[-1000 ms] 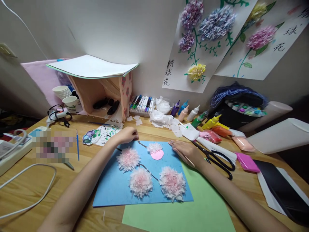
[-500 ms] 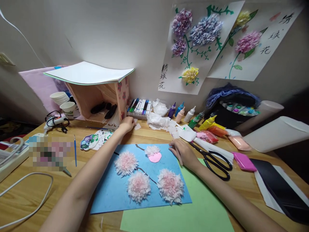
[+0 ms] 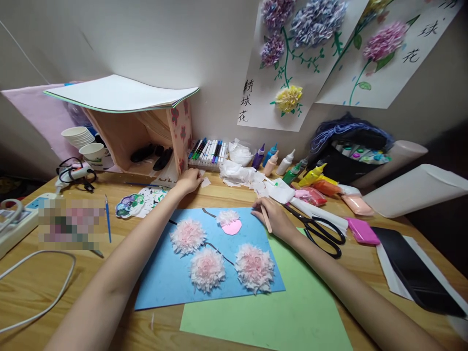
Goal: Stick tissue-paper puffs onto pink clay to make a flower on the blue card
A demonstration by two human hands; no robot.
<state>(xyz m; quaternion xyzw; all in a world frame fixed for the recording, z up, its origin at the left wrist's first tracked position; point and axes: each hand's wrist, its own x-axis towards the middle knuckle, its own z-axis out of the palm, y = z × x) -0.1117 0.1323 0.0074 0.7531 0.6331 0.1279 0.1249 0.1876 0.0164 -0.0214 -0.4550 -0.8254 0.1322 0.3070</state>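
My left hand (image 3: 189, 181) reaches to the table in front of the marker box. Its fingers are curled down beside a small tissue paper square (image 3: 205, 182); what they pinch, if anything, is hidden. My right hand (image 3: 275, 218) rests at the top right corner of a blue sheet (image 3: 161, 287), closed around a short pale wooden stick (image 3: 266, 219). Fluffy pink-and-white tissue flowers (image 3: 254, 268) and dark brown stems lie on the sheet. Near its top edge, a pink paper disc (image 3: 231, 227) is partly covered by tissue tufts (image 3: 227, 217).
Green paper (image 3: 263, 321) lies under the blue sheet. Black-handled scissors (image 3: 323, 236) are right of my right hand. Behind stand a marker box (image 3: 207, 151), crumpled white tissue (image 3: 237, 173) and paint bottles (image 3: 285, 162). A paint palette (image 3: 129, 204) and blue brush (image 3: 107, 219) lie left.
The view has shifted slightly, so most things sit a little higher in the picture. The stick in my right hand now tilts differently. My left hand stays by the tissue squares.
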